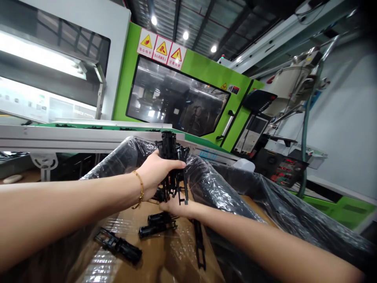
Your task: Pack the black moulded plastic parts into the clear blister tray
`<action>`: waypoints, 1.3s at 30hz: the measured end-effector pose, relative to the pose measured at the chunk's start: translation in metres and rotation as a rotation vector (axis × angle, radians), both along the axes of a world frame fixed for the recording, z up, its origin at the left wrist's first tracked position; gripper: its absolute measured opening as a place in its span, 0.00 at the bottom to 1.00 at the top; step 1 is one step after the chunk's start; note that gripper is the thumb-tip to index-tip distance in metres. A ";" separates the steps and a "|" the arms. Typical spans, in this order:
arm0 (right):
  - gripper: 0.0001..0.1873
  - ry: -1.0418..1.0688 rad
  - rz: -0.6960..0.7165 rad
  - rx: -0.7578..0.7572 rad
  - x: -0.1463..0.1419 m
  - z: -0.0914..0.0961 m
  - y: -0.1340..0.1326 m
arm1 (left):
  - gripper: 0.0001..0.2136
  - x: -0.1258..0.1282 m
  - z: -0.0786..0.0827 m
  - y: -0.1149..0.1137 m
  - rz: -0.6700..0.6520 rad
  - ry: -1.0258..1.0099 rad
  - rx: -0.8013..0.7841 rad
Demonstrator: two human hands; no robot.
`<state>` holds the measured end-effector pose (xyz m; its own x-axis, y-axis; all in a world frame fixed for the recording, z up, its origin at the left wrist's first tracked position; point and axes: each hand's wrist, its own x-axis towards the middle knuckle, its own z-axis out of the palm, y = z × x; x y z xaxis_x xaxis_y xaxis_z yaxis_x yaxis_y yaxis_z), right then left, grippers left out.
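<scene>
My left hand (159,169) is wrapped round a bunch of slim black plastic parts (168,145), held upright above a lined carton (165,251). Their thin frame-like ends hang below the fingers. Lower down, my right hand (179,205) reaches in from the right, its fingers closed at another black plastic part (160,194); the hanging bunch partly hides them. Beneath the hands, more black parts (156,227) lie on the brown cardboard under clear film. One black part (119,245) rests to the left, and a long one (199,245) lies below my right wrist.
Dark plastic film (218,188) drapes over the carton's walls. Beyond it runs a conveyor with a green belt (200,139), carrying several black parts (128,129). Behind stands a green machine (203,67) with a window, and a control panel (284,171) is at right.
</scene>
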<state>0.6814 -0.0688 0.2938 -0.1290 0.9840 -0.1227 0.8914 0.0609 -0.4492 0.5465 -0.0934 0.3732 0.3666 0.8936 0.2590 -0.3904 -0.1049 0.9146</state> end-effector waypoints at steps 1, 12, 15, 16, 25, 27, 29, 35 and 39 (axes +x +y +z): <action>0.15 -0.085 0.065 0.040 0.002 0.000 -0.004 | 0.06 0.000 0.000 0.000 -0.004 0.004 0.001; 0.16 -0.626 0.657 0.286 -0.011 -0.008 -0.023 | 0.09 -0.001 -0.003 0.003 0.002 0.017 0.037; 0.11 -0.745 1.142 0.513 -0.028 0.006 -0.020 | 0.11 -0.002 -0.002 0.002 0.003 0.005 0.051; 0.10 -0.783 1.288 0.582 -0.034 0.007 -0.019 | 0.11 -0.002 -0.002 0.002 -0.004 0.004 0.052; 0.06 -0.339 1.048 0.305 -0.032 -0.025 -0.017 | 0.07 -0.006 0.001 0.006 0.019 -0.039 0.091; 0.10 -0.242 0.846 0.343 -0.017 -0.018 -0.023 | 0.06 -0.010 0.006 0.007 0.041 -0.047 0.095; 0.13 -0.097 0.622 0.381 -0.001 -0.001 -0.030 | 0.05 -0.016 0.014 0.008 0.054 -0.043 0.095; 0.18 0.326 0.227 0.549 0.001 0.088 -0.060 | 0.08 -0.046 0.030 -0.005 -0.008 -0.045 0.188; 0.13 0.654 0.244 0.556 -0.051 0.117 -0.083 | 0.12 -0.078 0.022 -0.027 -0.063 -0.078 0.321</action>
